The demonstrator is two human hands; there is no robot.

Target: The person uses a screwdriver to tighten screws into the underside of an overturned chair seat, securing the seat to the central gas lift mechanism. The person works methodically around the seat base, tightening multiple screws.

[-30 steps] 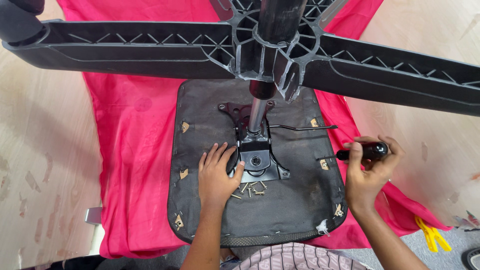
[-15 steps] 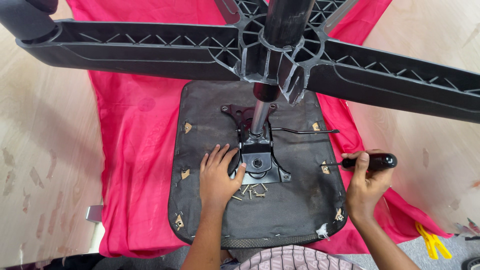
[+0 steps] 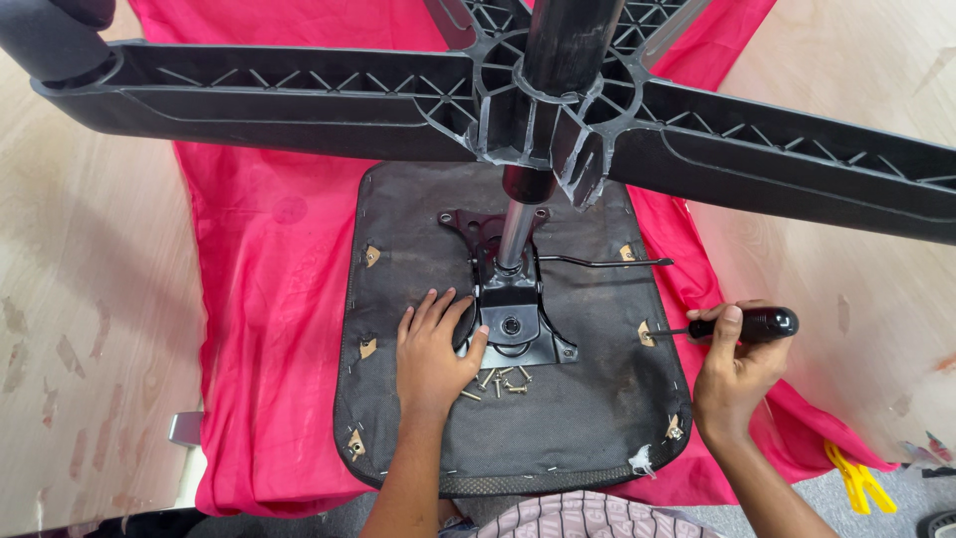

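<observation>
Left hand [image 3: 433, 351]: lay flat and unclenched on the underside of the seat pan [image 3: 418, 299], fingers spread and gripping nothing; the thumb tip touched the edge of the metal mounting plate [image 3: 513, 324].
Right hand [image 3: 735, 369]: fingers were clenched around the black handle of a screwdriver [image 3: 742, 325], held level.
Screwdriver shaft: pointed away from the knuckles toward the seat; its tip sat at a small tan patch [image 3: 645, 332] on the seat's near right edge.
Loose screws [image 3: 496, 380]: a small heap lay on the seat fabric just beyond the left thumb, below the plate.
Mounting plate: was just beside the left fingertips, with the chrome gas column [image 3: 516, 231] rising from it.
Lever [image 3: 607, 262]: a thin rod ran from the plate, above the right-hand fingers.
Chair base [image 3: 299, 95]: black star-shaped spokes hung well above both hands.
Red cloth [image 3: 269, 299]: lay under the seat, spread outward past the left wrist.
Yellow clip [image 3: 858, 483]: lay on the floor, outside the right forearm.
</observation>
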